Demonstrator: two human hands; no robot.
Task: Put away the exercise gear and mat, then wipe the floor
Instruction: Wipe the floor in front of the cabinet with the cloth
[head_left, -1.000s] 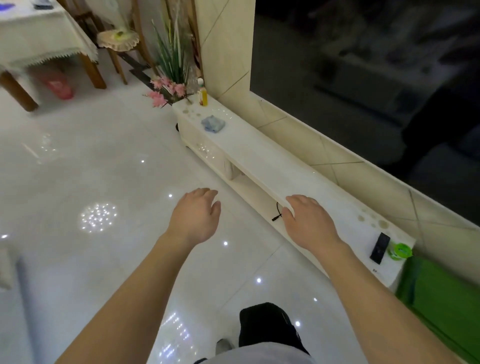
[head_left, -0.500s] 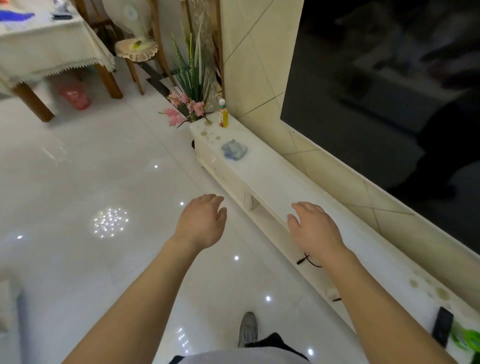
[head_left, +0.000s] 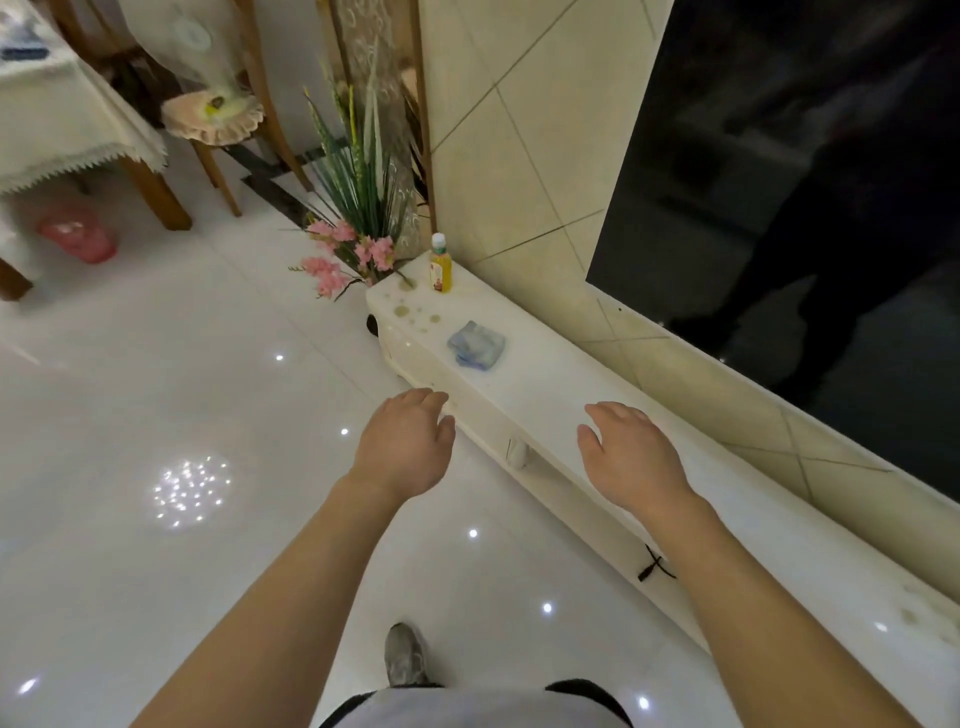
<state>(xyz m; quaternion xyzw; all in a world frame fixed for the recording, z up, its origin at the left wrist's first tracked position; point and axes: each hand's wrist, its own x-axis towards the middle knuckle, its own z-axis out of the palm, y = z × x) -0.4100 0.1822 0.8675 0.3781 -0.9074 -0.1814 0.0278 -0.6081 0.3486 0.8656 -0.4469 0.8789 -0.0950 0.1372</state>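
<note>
Lying crumpled on the white cabinet (head_left: 563, 387) near the yellow bottle (head_left: 440, 265), the blue cloth (head_left: 477, 344) is judged next wanted for floor-wiping; left hand (head_left: 402, 448) and right hand (head_left: 631, 460) are held empty, fingers relaxed, so a forward reach is required.

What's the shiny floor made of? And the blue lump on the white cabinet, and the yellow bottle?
The floor looks like glossy white tile: it mirrors bright lights and shows thin joint lines. The blue lump seems soft cloth, crumpled in folds. The bottle is probably clear plastic holding yellow liquid; glass can't be ruled out.
</note>
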